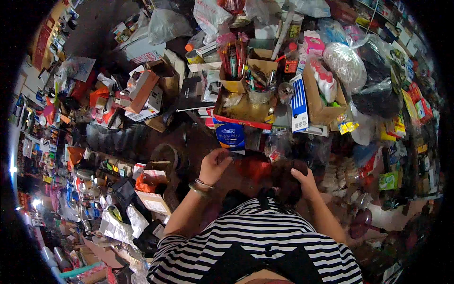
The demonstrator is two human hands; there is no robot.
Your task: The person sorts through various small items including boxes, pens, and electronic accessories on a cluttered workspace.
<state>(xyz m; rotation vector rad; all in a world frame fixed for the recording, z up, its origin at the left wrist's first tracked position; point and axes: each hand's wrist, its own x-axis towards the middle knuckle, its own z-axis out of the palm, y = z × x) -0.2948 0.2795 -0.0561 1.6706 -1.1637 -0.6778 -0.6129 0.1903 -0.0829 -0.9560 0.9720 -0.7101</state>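
My left hand, with bracelets at the wrist, hangs with bent fingers just below a blue packet. The fingertips come close to the packet's pale lower edge; whether they touch it I cannot tell. The packet bears writing and leans at the front of a shallow open box with a red rim. To the right, my right hand has its thumb over a dark brown object, and its fingers are hidden behind it. Shadow keeps the kind of that object unclear. Something red lies in the gap between my hands.
Pens fill a clear cup inside the shallow box. A blue and white carton and a cardboard box with bottles stand at right. Opened cartons crowd the left. Knotted plastic bags lie farther back.
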